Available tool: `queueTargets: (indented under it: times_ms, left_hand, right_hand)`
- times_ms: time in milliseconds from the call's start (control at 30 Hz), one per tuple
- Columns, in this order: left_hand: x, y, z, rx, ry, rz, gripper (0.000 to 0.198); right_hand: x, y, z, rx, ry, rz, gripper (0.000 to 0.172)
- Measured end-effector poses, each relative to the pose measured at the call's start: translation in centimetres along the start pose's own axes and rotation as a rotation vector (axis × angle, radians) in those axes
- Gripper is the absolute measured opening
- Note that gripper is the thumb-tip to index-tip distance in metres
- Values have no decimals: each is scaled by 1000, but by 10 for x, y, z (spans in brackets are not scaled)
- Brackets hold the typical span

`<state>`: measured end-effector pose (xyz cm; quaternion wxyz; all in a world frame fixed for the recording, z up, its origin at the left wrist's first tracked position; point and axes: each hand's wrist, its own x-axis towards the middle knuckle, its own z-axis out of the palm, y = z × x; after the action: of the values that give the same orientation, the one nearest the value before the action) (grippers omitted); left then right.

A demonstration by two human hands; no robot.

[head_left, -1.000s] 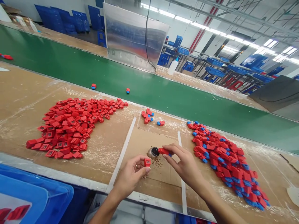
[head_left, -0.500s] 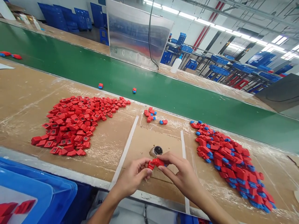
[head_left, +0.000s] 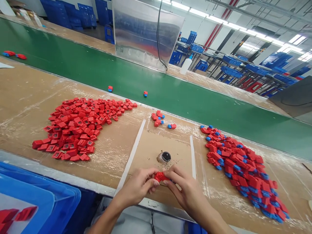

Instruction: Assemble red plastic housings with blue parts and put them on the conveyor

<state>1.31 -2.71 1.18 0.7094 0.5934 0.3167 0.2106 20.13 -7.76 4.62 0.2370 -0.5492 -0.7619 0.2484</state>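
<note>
My left hand [head_left: 139, 186] and my right hand [head_left: 185, 189] meet near the bench's front edge, both pinching a small red plastic part [head_left: 160, 176] between their fingertips. Just beyond them a small round pot with a dark top [head_left: 165, 157] stands on the cardboard sheet [head_left: 151, 149]. A heap of plain red parts [head_left: 78, 125] lies to the left. A heap of red-and-blue parts [head_left: 240, 167] lies to the right.
A few red-and-blue pieces [head_left: 159, 119] lie by the green conveyor belt [head_left: 195, 100], and two more pieces [head_left: 145, 93] ride on it. A blue crate [head_left: 36, 201] holding red parts sits at the lower left. A shiny metal panel [head_left: 146, 32] stands behind the belt.
My right hand drew its red part back from the pot toward my left hand. Both hands came together, moved closer to me, and now press the red pieces together.
</note>
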Motion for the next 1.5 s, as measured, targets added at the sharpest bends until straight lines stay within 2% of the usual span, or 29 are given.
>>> queueTargets:
  times_ms: [200, 333, 400, 433, 500, 533, 600, 633, 733, 800, 900, 1000, 1100, 1200, 1333, 1400, 1500]
  left_hand:
    - [0, 1, -2, 59, -41, -22, 17]
    - [3, 1, -1, 25, -23, -34, 20]
    - [3, 6, -7, 9, -65, -88, 27]
    - [3, 11, -14, 7, -106, -130, 37]
    - [5, 25, -36, 51, -145, -195, 61]
    - [8, 33, -50, 113, -117, -200, 66]
    - [17, 50, -79, 332, 105, -145, 63]
    - [24, 58, -94, 471, 256, -118, 57]
    - [53, 74, -130, 880, 711, -104, 38]
    - [75, 80, -146, 1067, 871, -158, 33]
    - [108, 85, -156, 1161, 975, -217, 32]
    - [133, 85, -158, 1188, 1002, -239, 30]
    - [148, 80, -158, 1198, 992, -256, 29]
    - [152, 74, -159, 1206, 965, -250, 23]
    - [152, 68, -162, 1209, 955, -232, 24]
    - [153, 67, -164, 1202, 965, -231, 31]
    - [157, 65, -165, 1180, 954, -215, 31]
  right_hand:
    - [-5, -2, 10, -82, 2, -13, 23]
    - [1, -5, 8, -37, 48, -12, 22]
    - [4, 1, -3, 7, 66, 15, 20]
    - [3, 8, -13, 13, 92, 47, 19]
    - [-2, 33, -39, -46, 220, 161, 20]
    - [-8, 50, -54, -111, 316, 235, 22]
    - [-22, 89, -82, -288, 497, 373, 31]
    - [-30, 109, -94, -376, 551, 423, 35]
    - [-46, 156, -116, -592, 565, 491, 44]
    - [-49, 169, -121, -687, 534, 479, 47]
    - [-34, 166, -125, -785, 558, 431, 50]
    - [13, 154, -130, -740, 556, 359, 45]
    - [93, 148, -128, -531, 418, 290, 32]
    - [190, 151, -110, -371, 290, 264, 24]
    - [303, 159, -72, -305, 260, 322, 28]
    - [339, 160, -54, -288, 266, 382, 31]
    - [368, 161, -36, -271, 264, 430, 32]
